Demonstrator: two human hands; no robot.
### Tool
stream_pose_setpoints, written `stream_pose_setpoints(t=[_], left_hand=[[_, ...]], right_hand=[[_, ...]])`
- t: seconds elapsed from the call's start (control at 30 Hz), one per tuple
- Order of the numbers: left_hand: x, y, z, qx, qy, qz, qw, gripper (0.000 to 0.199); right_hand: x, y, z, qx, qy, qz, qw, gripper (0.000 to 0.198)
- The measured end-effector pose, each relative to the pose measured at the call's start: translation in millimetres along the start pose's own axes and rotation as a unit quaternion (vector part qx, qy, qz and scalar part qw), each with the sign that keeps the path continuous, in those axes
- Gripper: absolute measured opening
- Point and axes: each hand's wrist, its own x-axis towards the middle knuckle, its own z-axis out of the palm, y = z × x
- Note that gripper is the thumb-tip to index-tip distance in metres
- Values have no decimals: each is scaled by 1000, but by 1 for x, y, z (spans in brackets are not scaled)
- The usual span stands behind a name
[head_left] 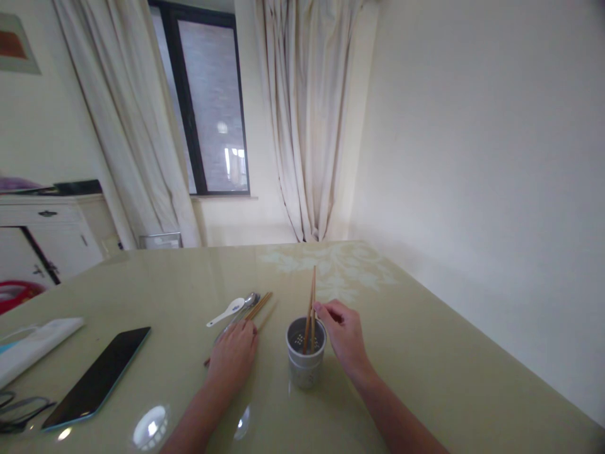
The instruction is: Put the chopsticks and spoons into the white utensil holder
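Observation:
A grey utensil holder [306, 372] with a perforated bottom stands upright on the table. Two wooden chopsticks [310, 315] lean inside it, their tops close together above the rim. At the holder's right side, my right hand [344, 334] pinches the chopsticks between thumb and finger. My left hand [234, 353] lies to the left of the holder, its fingers closed over more wooden chopsticks [261, 305] on the table. Part of these is hidden under the hand. Beside them are a white ceramic spoon [227, 311] and a metal spoon [250, 299], whose handle runs toward my left hand.
To the left lie a dark-screened tablet or large phone [98, 377], a white packet [42, 343] and eyeglasses [23, 410]. The glossy table [406, 378] borders a wall [482, 157] on the right. A white cabinet [51, 233] stands at far left.

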Motion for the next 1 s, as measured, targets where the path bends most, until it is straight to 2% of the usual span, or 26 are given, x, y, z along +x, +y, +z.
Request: stream_pose_setpoints(t=[0.27,0.4,0.5,0.57,0.63,0.7,0.77,0.83,1.0], left_hand=[[-4,10,-5,-3,13,15,1000,31],[-3,12,-2,-46,31,24,998,31],[-1,14,5,-136,56,31,989,30],[-1,18,10,-215,87,43,972,28],[-1,24,12,-287,108,59,950,29],[-1,31,12,-341,103,75,932,30],[-2,37,9,-376,84,88,919,31],[-3,40,6,-394,72,97,911,33],[-6,43,3,-413,58,113,902,31]], right_hand=[[-5,0,2,-5,7,-22,1000,46],[-5,0,2,-2,-5,-19,1000,45],[-1,6,2,29,0,19,999,48],[1,14,3,54,-4,73,996,49],[3,21,5,82,-35,136,987,46],[4,26,7,123,-91,180,972,42],[3,28,10,164,-143,186,958,38],[2,28,11,189,-167,179,951,37],[0,24,12,200,-149,185,951,40]])
